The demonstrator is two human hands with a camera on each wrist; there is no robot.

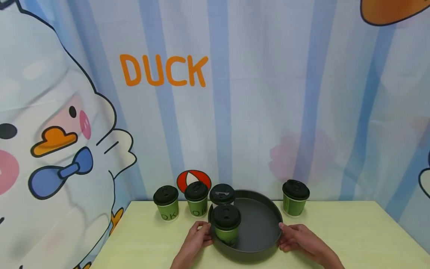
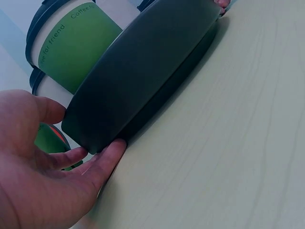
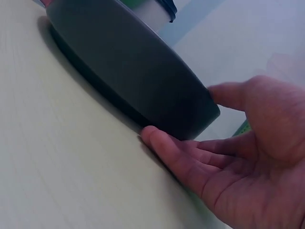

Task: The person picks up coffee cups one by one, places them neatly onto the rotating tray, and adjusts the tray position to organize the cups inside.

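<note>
A dark round pan is held at both sides, with a dark shadow band beneath it in the wrist views. My left hand grips its left side, thumb at the upper wall and fingers under the bottom edge. On the opposite side my right hand holds it the same way. Inside the pan, at the left, stands a green paper coffee cup with a black lid, upright. Just behind it is another black-lidded cup, mostly hidden; whether it stands in the pan I cannot tell.
Two green lidded cups, the outer cup and the inner cup, stand on the table left of the pan. Another green cup is at the back right. A duck-printed curtain hangs behind the table.
</note>
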